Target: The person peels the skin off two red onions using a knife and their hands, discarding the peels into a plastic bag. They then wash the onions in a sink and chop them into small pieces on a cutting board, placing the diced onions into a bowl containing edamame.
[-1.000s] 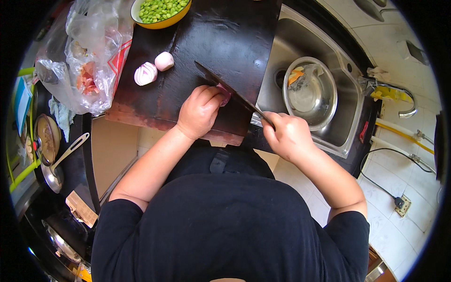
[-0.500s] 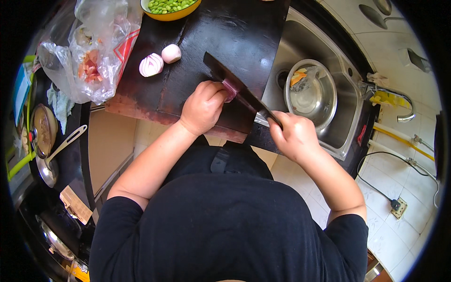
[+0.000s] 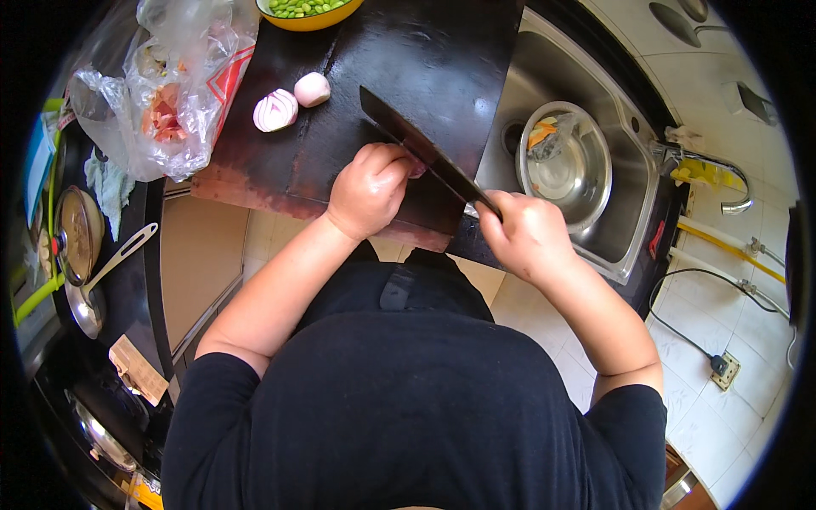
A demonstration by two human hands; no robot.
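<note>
My right hand (image 3: 529, 236) grips the handle of a broad dark kitchen knife (image 3: 435, 160), its blade slanting toward the far left over the dark board (image 3: 408, 64). My left hand (image 3: 368, 191) is closed with bent fingertips around a purple piece of red onion (image 3: 417, 169) close beside the blade. Most of that piece is hidden by the fingers and the knife. Farther left on the board lie a sliced half of red onion (image 3: 275, 110) with pale layers showing and a rounded, peeled onion piece (image 3: 312, 88), close together.
A yellow bowl of green beans (image 3: 308, 19) stands at the far edge. To the left is a clear plastic bag (image 3: 183, 93) with peelings. At right, a steel basin (image 3: 599, 183) sits in the sink (image 3: 629, 102). A ladle (image 3: 123, 255) and glass lid (image 3: 78, 234) are far left.
The knife and my right hand have shifted slightly to the left. Less of the purple onion piece shows beside the blade now. My left hand keeps its hold.
</note>
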